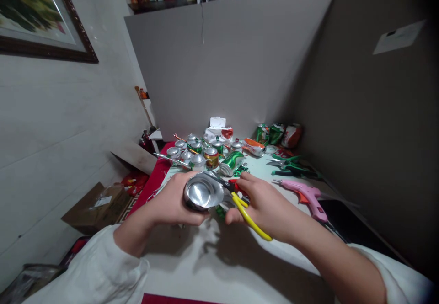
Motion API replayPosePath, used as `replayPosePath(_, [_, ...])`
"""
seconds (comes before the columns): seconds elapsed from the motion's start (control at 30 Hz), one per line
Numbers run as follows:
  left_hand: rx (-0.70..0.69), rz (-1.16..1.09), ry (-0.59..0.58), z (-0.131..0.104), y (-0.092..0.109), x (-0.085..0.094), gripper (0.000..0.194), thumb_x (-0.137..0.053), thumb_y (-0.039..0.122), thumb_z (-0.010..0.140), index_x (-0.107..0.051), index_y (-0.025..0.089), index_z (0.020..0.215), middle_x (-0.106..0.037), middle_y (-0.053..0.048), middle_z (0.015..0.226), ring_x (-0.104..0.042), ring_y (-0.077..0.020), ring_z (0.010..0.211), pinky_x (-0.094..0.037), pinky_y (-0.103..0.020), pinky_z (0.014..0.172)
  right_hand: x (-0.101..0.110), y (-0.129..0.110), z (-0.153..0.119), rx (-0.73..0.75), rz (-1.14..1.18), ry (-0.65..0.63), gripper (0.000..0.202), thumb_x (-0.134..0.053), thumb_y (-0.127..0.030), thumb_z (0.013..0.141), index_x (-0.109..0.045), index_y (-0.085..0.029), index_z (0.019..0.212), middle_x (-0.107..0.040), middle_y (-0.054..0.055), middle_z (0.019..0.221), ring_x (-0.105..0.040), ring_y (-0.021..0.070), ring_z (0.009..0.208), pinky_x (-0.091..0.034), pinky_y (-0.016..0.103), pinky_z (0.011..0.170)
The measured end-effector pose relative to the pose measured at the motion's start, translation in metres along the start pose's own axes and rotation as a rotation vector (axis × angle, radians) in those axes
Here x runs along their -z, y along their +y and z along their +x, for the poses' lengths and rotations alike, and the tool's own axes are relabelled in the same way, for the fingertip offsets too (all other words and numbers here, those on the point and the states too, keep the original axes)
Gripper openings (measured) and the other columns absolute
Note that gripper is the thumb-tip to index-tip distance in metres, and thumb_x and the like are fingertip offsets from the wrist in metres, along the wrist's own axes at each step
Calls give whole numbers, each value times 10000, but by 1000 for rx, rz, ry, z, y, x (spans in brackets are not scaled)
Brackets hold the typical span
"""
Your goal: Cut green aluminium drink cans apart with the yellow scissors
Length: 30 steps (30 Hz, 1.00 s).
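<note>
My left hand [176,199] is wrapped round a cut-open aluminium can [200,193], its shiny silver inside facing me. A curved flap of cut metal stands out on the can's right side. In my right hand [260,205] I grip yellow-handled snips [250,221], with some red showing near my fingers. Their dark blades reach left to the can's cut edge. Whether the blades are closed on the metal I cannot tell. Behind my hands a green can [231,163] lies on its side, beside small green scraps [241,170].
Several cut cans [198,161] and a gold can [211,157] stand at the back left. Crumpled cans [276,134] sit at the back right. Green-handled cutters [286,162] and a pink glue gun [307,196] lie on the right. A grey panel [233,71] stands behind the table.
</note>
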<state>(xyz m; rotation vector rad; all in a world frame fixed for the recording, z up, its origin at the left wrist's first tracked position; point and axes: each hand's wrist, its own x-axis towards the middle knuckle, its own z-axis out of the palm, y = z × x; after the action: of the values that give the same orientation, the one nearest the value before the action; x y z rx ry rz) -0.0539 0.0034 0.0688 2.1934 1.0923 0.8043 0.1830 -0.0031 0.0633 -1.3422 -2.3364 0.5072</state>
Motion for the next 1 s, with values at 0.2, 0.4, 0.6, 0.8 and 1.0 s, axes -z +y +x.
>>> replayPosePath(0.2, [5, 11, -37, 0, 2, 5, 378, -731, 182, 554, -605, 155, 909, -661, -28, 864, -612, -208, 783, -489, -302, 687, -4, 3, 1, 22, 58, 42, 578, -664, -760, 689, -589, -187, 716, -539, 23, 804, -512, 157, 656, -380, 273, 587])
replayPosePath(0.4, [9, 12, -11, -4, 7, 13, 691, -729, 150, 587, -529, 186, 1247, -659, -84, 1149, -642, -269, 1016, -518, -356, 860, -8, 4, 4, 56, 146, 97, 596, -655, -752, 703, -500, -188, 593, -483, -2, 685, -447, 131, 599, -344, 258, 547])
replayPosePath(0.6, [78, 49, 147, -2, 8, 3, 1152, -848, 327, 589, -191, 218, 1528, -472, -164, 1464, -462, -358, 1340, -436, -464, 1058, -20, 5, 8, -57, 236, 124, 607, -613, -763, 727, -464, -190, 592, -464, -16, 654, -432, 131, 606, -312, 250, 534])
replayPosePath(0.8, [94, 97, 263, 1, 7, -5, 951, -834, 351, 596, -398, 160, 1420, -639, -147, 1273, -605, -317, 1182, -496, -429, 980, -29, 3, 9, -147, 264, 40, 604, -570, -782, 733, -495, -190, 644, -475, -14, 665, -438, 141, 607, -316, 259, 534])
replayPosePath(1.0, [68, 115, 160, 0, 9, -4, 508, -780, 258, 574, -614, 159, 1044, -724, -64, 979, -681, -244, 888, -535, -343, 790, -19, 2, 8, -38, 93, 10, 602, -638, -729, 736, -622, -163, 942, -546, 80, 987, -554, 217, 799, -415, 316, 668])
